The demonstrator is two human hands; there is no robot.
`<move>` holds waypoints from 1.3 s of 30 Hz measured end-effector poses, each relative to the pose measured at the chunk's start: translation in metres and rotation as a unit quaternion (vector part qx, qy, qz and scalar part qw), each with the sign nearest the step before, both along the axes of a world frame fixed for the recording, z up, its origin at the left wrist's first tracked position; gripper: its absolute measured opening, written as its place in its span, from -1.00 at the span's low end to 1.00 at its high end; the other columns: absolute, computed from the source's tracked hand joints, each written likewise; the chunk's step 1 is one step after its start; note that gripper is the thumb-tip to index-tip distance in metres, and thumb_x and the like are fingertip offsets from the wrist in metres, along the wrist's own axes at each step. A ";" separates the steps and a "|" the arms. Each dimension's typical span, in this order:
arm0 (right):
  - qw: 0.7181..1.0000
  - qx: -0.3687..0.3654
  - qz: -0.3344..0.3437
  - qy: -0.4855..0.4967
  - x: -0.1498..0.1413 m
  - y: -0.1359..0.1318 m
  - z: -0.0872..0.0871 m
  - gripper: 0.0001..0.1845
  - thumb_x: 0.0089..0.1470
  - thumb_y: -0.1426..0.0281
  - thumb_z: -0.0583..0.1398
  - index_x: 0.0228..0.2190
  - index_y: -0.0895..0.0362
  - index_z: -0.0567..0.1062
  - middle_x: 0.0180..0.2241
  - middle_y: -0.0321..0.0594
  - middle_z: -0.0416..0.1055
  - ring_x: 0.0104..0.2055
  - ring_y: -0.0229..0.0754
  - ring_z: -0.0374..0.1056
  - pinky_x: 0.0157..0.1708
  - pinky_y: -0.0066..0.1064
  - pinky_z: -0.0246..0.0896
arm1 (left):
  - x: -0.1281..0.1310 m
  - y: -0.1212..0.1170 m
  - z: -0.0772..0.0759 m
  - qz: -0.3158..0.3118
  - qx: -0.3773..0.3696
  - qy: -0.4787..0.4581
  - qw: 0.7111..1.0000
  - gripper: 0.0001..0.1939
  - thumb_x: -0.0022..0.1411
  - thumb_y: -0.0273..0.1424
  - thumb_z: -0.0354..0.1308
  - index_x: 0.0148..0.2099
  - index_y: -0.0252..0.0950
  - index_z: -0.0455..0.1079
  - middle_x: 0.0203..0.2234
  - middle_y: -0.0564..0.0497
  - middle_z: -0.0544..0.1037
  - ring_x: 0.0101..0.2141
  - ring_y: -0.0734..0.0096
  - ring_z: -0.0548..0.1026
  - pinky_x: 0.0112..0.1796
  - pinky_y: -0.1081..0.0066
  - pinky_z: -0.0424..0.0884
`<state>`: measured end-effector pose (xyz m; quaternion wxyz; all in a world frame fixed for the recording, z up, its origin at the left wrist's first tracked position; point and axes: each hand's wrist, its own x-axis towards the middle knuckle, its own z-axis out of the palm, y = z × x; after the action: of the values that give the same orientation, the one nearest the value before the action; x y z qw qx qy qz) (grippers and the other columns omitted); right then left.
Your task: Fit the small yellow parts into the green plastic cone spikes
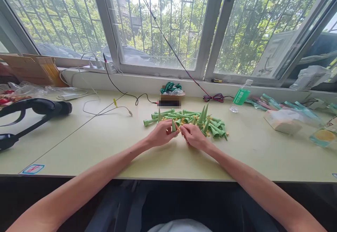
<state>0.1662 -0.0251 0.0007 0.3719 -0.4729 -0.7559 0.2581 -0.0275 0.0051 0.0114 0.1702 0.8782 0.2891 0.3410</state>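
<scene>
My left hand is closed around a green plastic cone whose narrow tip points up. Close beside it, my right hand has its fingertips pinched at the cone's lower part. A tiny yellowish piece shows between the two hands, too small to name. Just beyond and to the right lies a heap of similar green cones, most on their sides, a few standing with tips up. Small yellowish bits are scattered among them.
Behind the heap stands a small cardboard box with green material in it. A water bottle, a tissue pack and coiled wires are to the right. Black headphones and a white cable lie left.
</scene>
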 end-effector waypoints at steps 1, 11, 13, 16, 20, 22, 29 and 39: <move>1.000 0.002 -0.001 0.003 0.000 0.000 0.000 -0.58 0.29 0.22 -0.01 -0.57 0.10 0.28 -0.72 -0.37 0.25 -0.66 -0.29 0.24 -0.52 -0.47 0.13 | 0.000 0.001 0.000 0.001 -0.004 -0.002 1.000 -0.85 0.25 -0.33 0.15 -0.27 -0.30 0.46 -0.42 0.01 0.48 -0.54 0.56 0.37 -0.45 0.49 0.41; 0.999 -0.004 0.027 0.037 0.000 -0.001 -0.001 -0.81 0.23 0.27 0.05 -0.39 0.08 0.31 -0.58 -0.38 0.36 -0.64 -0.30 0.27 -0.51 -0.45 0.19 | 0.000 0.003 -0.002 0.016 -0.021 -0.017 0.999 -0.79 0.26 -0.27 0.15 -0.28 -0.31 0.46 -0.43 0.00 0.47 -0.56 0.57 0.36 -0.52 0.51 0.37; 0.999 -0.001 0.027 0.032 0.001 -0.001 0.000 -0.80 0.23 0.28 0.05 -0.41 0.08 0.31 -0.61 -0.39 0.34 -0.64 -0.29 0.27 -0.50 -0.44 0.19 | 0.000 0.002 -0.001 0.012 -0.022 -0.017 1.000 -0.80 0.25 -0.27 0.16 -0.28 -0.31 0.46 -0.43 0.01 0.47 -0.58 0.58 0.34 -0.52 0.51 0.36; 0.999 0.002 0.024 0.027 0.001 -0.002 0.002 -0.80 0.22 0.29 0.05 -0.43 0.07 0.31 -0.65 -0.39 0.31 -0.63 -0.27 0.26 -0.49 -0.43 0.18 | 0.000 0.000 0.000 0.009 -0.020 -0.016 1.000 -0.81 0.25 -0.28 0.16 -0.27 -0.31 0.45 -0.42 0.02 0.46 -0.58 0.60 0.34 -0.52 0.52 0.37; 1.000 0.004 0.012 0.010 0.001 -0.003 0.004 -0.78 0.22 0.29 0.06 -0.46 0.08 0.32 -0.67 -0.39 0.27 -0.62 -0.26 0.23 -0.51 -0.43 0.14 | 0.000 0.000 0.001 0.007 -0.012 -0.009 1.000 -0.82 0.25 -0.29 0.15 -0.29 -0.31 0.44 -0.41 0.02 0.46 -0.58 0.60 0.34 -0.51 0.52 0.38; 1.000 0.005 0.009 0.005 0.001 -0.003 0.004 -0.77 0.22 0.29 0.05 -0.47 0.08 0.31 -0.67 -0.39 0.25 -0.62 -0.27 0.21 -0.52 -0.44 0.12 | 0.000 0.000 0.001 0.005 -0.009 -0.010 1.000 -0.82 0.25 -0.29 0.15 -0.29 -0.31 0.44 -0.39 0.01 0.48 -0.57 0.60 0.34 -0.51 0.51 0.38; 1.000 0.012 0.009 0.004 0.001 -0.002 0.004 -0.68 0.23 0.26 0.02 -0.54 0.10 0.26 -0.64 -0.37 0.19 -0.61 -0.29 0.18 -0.55 -0.47 0.04 | 0.000 -0.001 0.002 -0.002 -0.007 -0.010 1.000 -0.85 0.24 -0.32 0.15 -0.28 -0.31 0.42 -0.37 -0.01 0.48 -0.57 0.60 0.34 -0.50 0.50 0.40; 1.000 0.007 0.008 0.015 0.000 -0.003 0.004 -0.61 0.25 0.17 0.01 -0.55 0.10 0.29 -0.66 -0.35 0.22 -0.61 -0.28 0.19 -0.55 -0.46 0.10 | 0.000 -0.001 0.002 -0.003 -0.011 -0.024 1.000 -0.84 0.25 -0.30 0.15 -0.29 -0.30 0.44 -0.38 0.00 0.49 -0.57 0.59 0.35 -0.50 0.50 0.40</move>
<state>0.1665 -0.0277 0.0045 0.3850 -0.4603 -0.7555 0.2628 -0.0276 0.0037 0.0136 0.1873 0.8689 0.2860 0.3581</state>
